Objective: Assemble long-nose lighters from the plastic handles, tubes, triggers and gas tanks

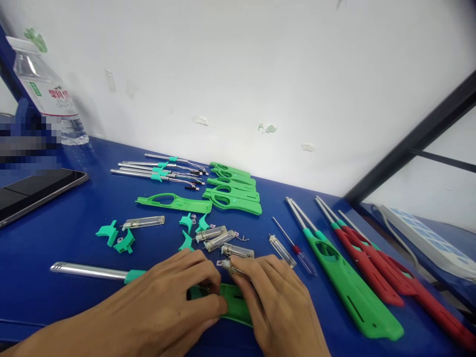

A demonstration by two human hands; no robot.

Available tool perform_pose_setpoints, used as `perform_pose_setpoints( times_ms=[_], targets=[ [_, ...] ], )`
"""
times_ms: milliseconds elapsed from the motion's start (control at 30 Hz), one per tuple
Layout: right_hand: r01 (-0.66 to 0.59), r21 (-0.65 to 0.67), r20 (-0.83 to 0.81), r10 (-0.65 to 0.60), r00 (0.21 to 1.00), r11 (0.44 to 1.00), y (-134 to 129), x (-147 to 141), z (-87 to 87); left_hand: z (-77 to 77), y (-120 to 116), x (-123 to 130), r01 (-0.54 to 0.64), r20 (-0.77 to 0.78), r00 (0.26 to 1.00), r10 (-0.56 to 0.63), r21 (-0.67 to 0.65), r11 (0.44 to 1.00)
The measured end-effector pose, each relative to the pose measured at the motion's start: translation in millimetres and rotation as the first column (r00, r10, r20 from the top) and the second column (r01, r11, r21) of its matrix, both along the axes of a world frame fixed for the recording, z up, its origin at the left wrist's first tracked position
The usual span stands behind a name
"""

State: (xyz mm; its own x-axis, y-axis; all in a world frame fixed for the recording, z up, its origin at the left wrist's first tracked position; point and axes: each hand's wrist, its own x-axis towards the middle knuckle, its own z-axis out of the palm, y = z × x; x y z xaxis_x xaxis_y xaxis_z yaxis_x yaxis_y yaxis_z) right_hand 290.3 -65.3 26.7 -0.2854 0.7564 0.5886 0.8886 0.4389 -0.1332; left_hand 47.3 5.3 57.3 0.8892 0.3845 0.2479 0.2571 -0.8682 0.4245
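My left hand [174,297] is closed over a green lighter casing [233,303] lying on the blue table, its fingers bent into the handle area. A silver lighter tube [89,270] with a teal collar [134,276] sticks out leftward from under that hand. My right hand [280,302] is closed, thumb and fingers pinching a small clear fuel tank [231,268] just above the casing. Fingers hide much of the casing and part of the tank. Further clear fuel tanks [238,251] and teal triggers [186,242] lie just beyond my hands.
Green casing halves [234,203] and silver tubes with wires [145,174] lie at the back. A screwdriver [304,259], a green lighter [345,282] and red lighters [368,263] are on the right. At left are a phone [40,191] and a water bottle [52,99]; a power strip [427,240] stands far right.
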Motion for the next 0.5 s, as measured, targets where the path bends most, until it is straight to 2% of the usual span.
perform_pose_setpoints(
  times_ms=[67, 333, 500],
  targets=[
    [0.003, -0.018, -0.006, -0.003, 1.000, 1.000, 0.2, -0.2, -0.2, 0.6, -0.3, 0.9, -0.011, -0.025, 1.000, 0.010, -0.046, 0.999],
    [-0.009, -0.033, -0.022, 0.009, 1.000, 0.999, 2.5, -0.3, -2.4, 5.1, -1.3, -0.6, -0.009, -0.007, 1.000, 0.009, -0.067, 0.998],
    [-0.011, -0.023, -0.017, 0.010, 1.000, 1.000, 0.4, -2.0, -0.1, -2.5, -5.8, 0.3, -0.062, -0.012, 0.998, 0.064, 0.111, 0.992]
  ],
)
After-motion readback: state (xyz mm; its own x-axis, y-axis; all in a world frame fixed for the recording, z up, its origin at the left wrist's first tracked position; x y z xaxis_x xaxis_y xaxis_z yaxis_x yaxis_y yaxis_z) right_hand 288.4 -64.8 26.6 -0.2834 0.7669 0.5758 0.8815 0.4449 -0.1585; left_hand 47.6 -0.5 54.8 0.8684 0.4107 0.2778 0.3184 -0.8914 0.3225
